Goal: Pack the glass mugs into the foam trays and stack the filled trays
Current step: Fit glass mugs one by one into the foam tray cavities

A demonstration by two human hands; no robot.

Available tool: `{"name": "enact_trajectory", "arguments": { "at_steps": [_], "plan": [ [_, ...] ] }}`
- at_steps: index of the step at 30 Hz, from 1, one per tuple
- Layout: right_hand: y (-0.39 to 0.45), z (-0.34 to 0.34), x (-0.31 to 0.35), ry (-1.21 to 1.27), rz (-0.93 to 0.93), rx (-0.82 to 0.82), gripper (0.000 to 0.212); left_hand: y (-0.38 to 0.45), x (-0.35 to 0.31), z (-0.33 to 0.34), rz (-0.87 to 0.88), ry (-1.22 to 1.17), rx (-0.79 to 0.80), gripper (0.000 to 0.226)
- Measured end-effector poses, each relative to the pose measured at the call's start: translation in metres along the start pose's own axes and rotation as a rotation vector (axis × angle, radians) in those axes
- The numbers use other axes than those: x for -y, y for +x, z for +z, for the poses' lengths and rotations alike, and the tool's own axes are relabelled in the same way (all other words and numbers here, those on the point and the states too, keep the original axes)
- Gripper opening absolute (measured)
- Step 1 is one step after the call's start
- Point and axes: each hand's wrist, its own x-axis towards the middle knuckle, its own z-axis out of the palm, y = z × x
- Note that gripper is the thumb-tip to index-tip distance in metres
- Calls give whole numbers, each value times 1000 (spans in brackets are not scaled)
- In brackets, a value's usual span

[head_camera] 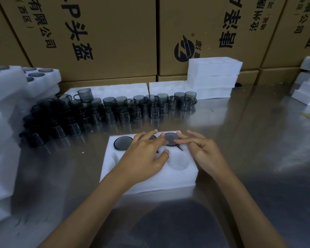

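A white foam tray [150, 181] lies on the steel table in front of me. Its far row holds smoky glass mugs: one at the left [123, 143], one at the right [171, 139], and one in the middle mostly hidden under my left hand [147, 154]. That hand lies flat with spread fingers pressing on the middle mug. My right hand [202, 151] rests with straight fingers at the right mug's rim. The near row's right pocket [177, 163] is empty. Several loose mugs [106, 111] stand in rows behind the tray.
Empty foam trays [213, 77] are stacked at the back right, and more lie flat behind the mugs [111, 88]. Filled trays [41, 76] sit at the back left; foam pieces [0, 158] line the left edge, others [308, 86] the right. Cardboard boxes [97, 33] wall off the back.
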Motion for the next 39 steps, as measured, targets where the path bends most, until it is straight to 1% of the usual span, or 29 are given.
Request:
{"name": "enact_trajectory", "arguments": {
  "at_steps": [2,4,5,6,7,8,9,10,11,12,15,17,18,21,23,25,27,31,34,39],
  "plan": [
    [3,3,0,-11,26,-49,42,0,1,1,0,19,25,38],
    [3,4,0,-11,15,-59,41,-1,1,0,-12,17,51,41],
    [2,5,-2,37,21,-49,42,-1,0,-1,-24,11,75,42],
    [1,5,-5,147,45,-38,42,-2,0,-2,-35,-4,99,43],
    [-1,5,-6,318,97,-36,40,-2,-1,-3,-49,-48,121,42],
    [-2,5,-8,497,168,-43,36,-2,-1,-6,-74,-149,140,42],
    [-1,5,-11,622,229,-70,33,-2,-1,-12,-112,-318,142,41],
    [2,4,-17,648,259,-112,33,0,1,-19,-151,-521,118,41],
    [6,4,-23,651,277,-154,34,1,6,-26,-182,-654,53,40],
    [9,6,-27,638,291,-212,34,5,15,-35,-214,-682,-45,39],
    [19,13,-32,571,358,-414,37,26,63,-57,-393,-572,-336,35],
    [28,21,-31,453,400,-510,38,44,104,-69,-561,-446,-427,35],
    [34,25,-29,410,427,-540,36,53,127,-75,-632,-353,-436,36],
    [48,40,-23,235,508,-592,27,72,193,-92,-803,12,-364,41],
    [52,43,-23,103,543,-631,26,75,230,-101,-926,131,-325,49],
    [56,43,-26,39,560,-645,25,75,258,-107,-991,191,-309,51],
    [59,43,-28,0,566,-632,25,72,278,-108,-999,255,-271,44],
    [61,44,-31,-37,568,-628,24,67,298,-99,-974,372,-231,31],
    [61,45,-33,-41,569,-631,24,62,306,-90,-921,458,-271,22],
    [60,46,-33,-36,565,-617,23,55,296,-90,-819,486,-349,14]
  ]
}}
